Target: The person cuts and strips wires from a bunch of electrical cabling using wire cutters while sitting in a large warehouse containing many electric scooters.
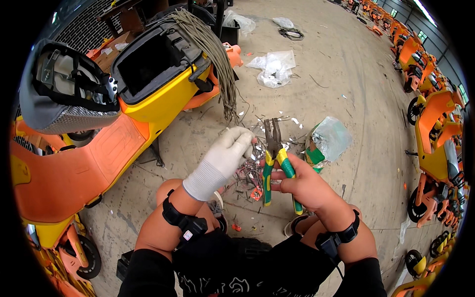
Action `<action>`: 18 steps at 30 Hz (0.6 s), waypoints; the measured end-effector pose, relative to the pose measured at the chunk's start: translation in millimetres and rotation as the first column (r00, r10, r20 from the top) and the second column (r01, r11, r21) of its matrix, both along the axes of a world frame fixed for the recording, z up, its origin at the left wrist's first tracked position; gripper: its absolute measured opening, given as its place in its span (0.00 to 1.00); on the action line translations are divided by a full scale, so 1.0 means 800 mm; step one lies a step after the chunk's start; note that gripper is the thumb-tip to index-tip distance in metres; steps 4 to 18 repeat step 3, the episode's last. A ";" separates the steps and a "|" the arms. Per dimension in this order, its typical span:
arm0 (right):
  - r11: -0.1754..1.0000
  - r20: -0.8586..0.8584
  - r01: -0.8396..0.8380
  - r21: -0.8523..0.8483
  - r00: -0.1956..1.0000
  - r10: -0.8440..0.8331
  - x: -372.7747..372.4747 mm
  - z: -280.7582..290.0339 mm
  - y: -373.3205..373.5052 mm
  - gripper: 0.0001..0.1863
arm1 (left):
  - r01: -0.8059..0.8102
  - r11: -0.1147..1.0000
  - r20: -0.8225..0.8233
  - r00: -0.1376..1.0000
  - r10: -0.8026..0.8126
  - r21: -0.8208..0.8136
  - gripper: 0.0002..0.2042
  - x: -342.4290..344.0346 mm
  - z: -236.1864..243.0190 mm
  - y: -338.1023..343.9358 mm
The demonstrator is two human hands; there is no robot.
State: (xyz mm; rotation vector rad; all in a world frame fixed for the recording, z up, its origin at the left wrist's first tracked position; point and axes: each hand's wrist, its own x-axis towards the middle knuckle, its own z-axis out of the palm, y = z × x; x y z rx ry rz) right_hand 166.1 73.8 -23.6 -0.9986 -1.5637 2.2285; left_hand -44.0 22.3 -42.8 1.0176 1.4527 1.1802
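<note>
My right hand [306, 184] is bare and wraps round the handles of a pair of pliers [273, 153]. The pliers have green and yellow grips and dark metal jaws, which point away from me and look slightly parted. My left hand [228, 151] wears a white knitted glove and is closed, its fingertips pinched together just left of the pliers. Whatever those fingertips hold is too small or hidden to make out. Below both hands, a scatter of cut wire bits and scraps [247, 178] lies on the concrete floor.
At the left stands a yellow and orange scooter [123, 133] with its seat box open. A bundle of grey-brown cables [213, 54] hangs over the box. A clear plastic bag with green parts [330, 139] lies right of the pliers. Scooters [430, 143] line the right side.
</note>
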 end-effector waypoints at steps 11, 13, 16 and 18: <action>0.999 0.050 -0.006 0.051 0.999 0.004 0.004 -0.003 0.006 0.30 | 0.017 0.994 0.156 0.988 0.000 -0.109 0.14 -0.004 0.013 -0.002; 0.999 0.050 -0.006 0.051 0.999 0.004 0.004 -0.003 0.006 0.30 | 0.017 0.994 0.156 0.988 0.000 -0.109 0.14 -0.004 0.013 -0.002; 0.999 0.050 -0.006 0.051 0.999 0.004 0.004 -0.003 0.006 0.30 | 0.017 0.994 0.156 0.988 0.000 -0.109 0.14 -0.004 0.013 -0.002; 0.999 0.050 -0.006 0.051 0.999 0.004 0.004 -0.003 0.006 0.30 | 0.017 0.994 0.156 0.988 0.000 -0.109 0.14 -0.004 0.013 -0.002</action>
